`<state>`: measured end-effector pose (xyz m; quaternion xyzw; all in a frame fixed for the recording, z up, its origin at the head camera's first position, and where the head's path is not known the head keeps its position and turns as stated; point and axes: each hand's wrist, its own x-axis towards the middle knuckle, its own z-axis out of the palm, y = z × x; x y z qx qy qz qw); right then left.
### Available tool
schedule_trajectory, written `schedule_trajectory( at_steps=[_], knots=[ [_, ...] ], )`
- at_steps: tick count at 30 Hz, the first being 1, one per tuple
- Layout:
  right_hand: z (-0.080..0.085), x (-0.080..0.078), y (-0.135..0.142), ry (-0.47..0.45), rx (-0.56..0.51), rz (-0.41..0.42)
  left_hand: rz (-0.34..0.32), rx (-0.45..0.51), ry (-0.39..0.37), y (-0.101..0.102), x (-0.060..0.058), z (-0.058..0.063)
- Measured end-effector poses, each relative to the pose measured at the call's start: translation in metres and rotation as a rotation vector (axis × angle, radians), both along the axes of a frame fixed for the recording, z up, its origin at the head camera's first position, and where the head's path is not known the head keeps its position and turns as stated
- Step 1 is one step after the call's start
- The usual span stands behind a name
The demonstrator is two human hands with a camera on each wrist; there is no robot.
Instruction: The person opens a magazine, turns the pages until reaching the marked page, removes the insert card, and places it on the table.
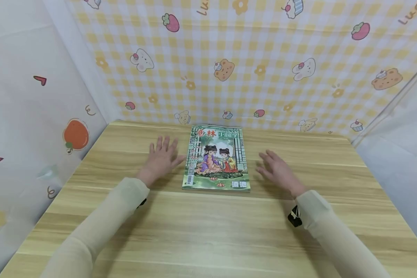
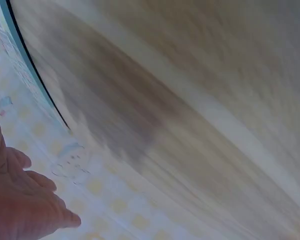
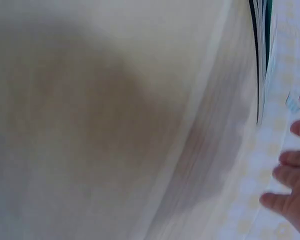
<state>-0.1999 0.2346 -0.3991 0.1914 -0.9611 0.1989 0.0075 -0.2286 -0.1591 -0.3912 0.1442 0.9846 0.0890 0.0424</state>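
Observation:
A magazine (image 1: 217, 158) with a green illustrated cover of two cartoon figures lies face up on the wooden table (image 1: 201, 231), toward its back edge. To its left, my left hand (image 1: 161, 160) is spread over the table, thumb pointing at the magazine's left edge. My right hand (image 1: 277, 170) hovers on the other side, fingers loosely extended toward the right edge, apart from it. Neither hand holds anything. In the left wrist view the magazine's edge (image 2: 32, 70) shows at upper left; in the right wrist view its page edges (image 3: 261, 55) show at upper right.
A yellow checked cloth (image 1: 243, 50) with cartoon prints hangs upright behind the table. White printed cloth (image 1: 17, 96) stands along the left side, and a plain white one (image 1: 403, 112) along the right. Black wrist devices (image 1: 294, 217) sit under the cuffs.

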Motion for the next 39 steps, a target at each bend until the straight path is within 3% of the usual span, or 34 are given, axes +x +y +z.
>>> schedule_trajectory(
  at_steps=[4, 9, 14, 19, 25, 33, 39],
  knots=[
    [-0.001, 0.01, -0.014, 0.021, -0.014, 0.153, -0.08, -0.012, -0.014, 0.016, 0.009, -0.001],
    [-0.004, 0.017, -0.031, 0.047, 0.031, 0.306, -0.225, 0.01, -0.028, 0.045, 0.025, -0.004],
    [-0.007, 0.018, -0.039, 0.052, 0.039, 0.364, -0.37, 0.023, -0.069, 0.076, 0.038, -0.006],
    [-0.01, 0.017, -0.041, 0.026, 0.056, 0.38, -0.457, 0.031, -0.088, 0.097, 0.045, -0.007],
    [-0.011, 0.017, -0.041, -0.015, 0.048, 0.394, -0.492, 0.041, -0.063, 0.109, 0.048, -0.012],
    [-0.006, 0.016, -0.039, -0.051, 0.02, 0.438, -0.474, 0.047, -0.076, 0.116, 0.049, -0.012],
    [-0.002, 0.016, -0.041, 0.01, 0.016, 0.471, -0.458, 0.055, -0.079, 0.118, 0.048, -0.014]
  ],
)
